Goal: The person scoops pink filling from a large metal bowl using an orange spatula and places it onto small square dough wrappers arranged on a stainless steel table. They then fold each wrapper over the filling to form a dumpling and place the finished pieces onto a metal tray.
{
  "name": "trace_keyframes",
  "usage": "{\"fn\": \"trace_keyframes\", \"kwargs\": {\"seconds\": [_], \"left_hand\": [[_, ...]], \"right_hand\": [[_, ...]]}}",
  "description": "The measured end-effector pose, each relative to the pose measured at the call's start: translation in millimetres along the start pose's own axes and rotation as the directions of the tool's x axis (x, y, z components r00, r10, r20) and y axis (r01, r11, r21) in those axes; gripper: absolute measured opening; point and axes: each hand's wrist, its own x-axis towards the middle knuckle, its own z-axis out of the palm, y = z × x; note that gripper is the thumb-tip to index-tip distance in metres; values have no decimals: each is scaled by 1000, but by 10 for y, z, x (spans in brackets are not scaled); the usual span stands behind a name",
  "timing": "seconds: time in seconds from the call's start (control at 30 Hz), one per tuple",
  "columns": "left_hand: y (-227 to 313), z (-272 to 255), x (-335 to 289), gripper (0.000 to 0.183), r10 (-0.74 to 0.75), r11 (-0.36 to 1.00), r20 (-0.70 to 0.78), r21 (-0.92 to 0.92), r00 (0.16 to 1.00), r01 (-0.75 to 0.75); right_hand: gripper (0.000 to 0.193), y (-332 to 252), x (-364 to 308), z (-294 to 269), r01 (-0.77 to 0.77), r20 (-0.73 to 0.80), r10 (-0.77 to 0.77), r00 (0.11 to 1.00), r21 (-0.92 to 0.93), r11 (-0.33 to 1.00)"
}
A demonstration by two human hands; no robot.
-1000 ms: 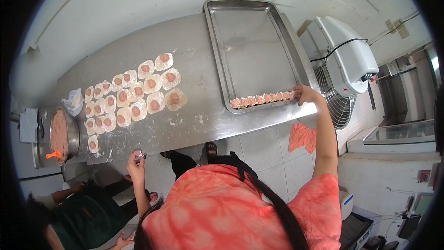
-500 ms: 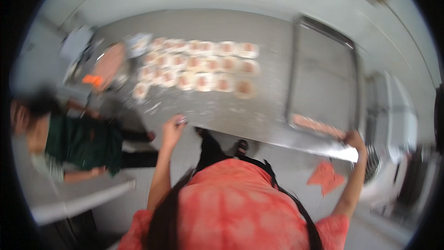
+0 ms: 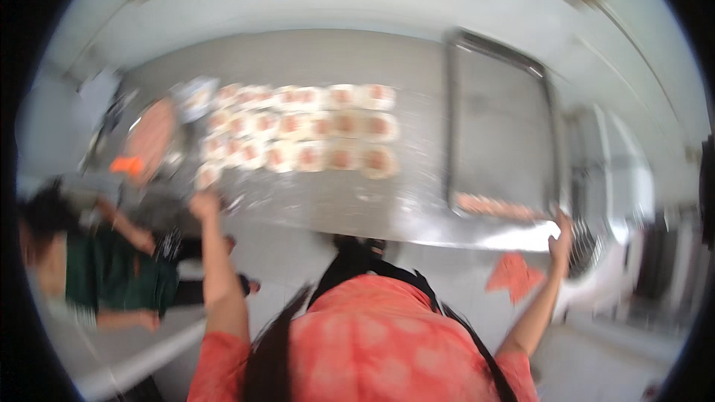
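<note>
Flat pale dough wrappers [image 3: 339,125], each topped with a reddish-pink dab of filling, lie in rows on the steel table. My left hand [image 3: 204,203] reaches to the table's front left, right at the nearest single wrapper [image 3: 208,174]. Its fingers are smeared by motion, so their grip cannot be made out. My right hand [image 3: 561,237] is at the front right corner of a large metal tray [image 3: 450,126], thumb and fingers apart, nothing visible in it. Along that tray's near edge lies a row of pinkish filled pieces [image 3: 495,206].
A bowl of pink filling [image 3: 153,138] with an orange tool [image 3: 126,165] sits at the table's left end, beside a clear plastic bag [image 3: 197,97]. A co-worker in a dark green top [image 3: 115,272] is at lower left. An orange-red cloth [image 3: 514,275] lies below the table's right end.
My left hand has moved left to the nearest wrapper; earlier it held something small and pale. My right hand has come off the row in the tray. The whole view has shifted.
</note>
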Motion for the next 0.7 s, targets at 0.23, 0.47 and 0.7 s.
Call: {"fn": "trace_keyframes", "kwargs": {"seconds": [0.23,0.47,0.7], "left_hand": [[-135,254,143,31,-136,950,57,-274,989,146],[-472,541,520,30,-227,433,381,-785,896,444],[-535,329,417,34,-136,-147,548,-835,825,530]], "right_hand": [[68,-1171,-198,690,3,60,8,998,-179,984],[74,-1881,-504,1323,94,224,-48,973,-197,976],[76,-1697,-496,1313,-20,180,71,981,-268,963]]}}
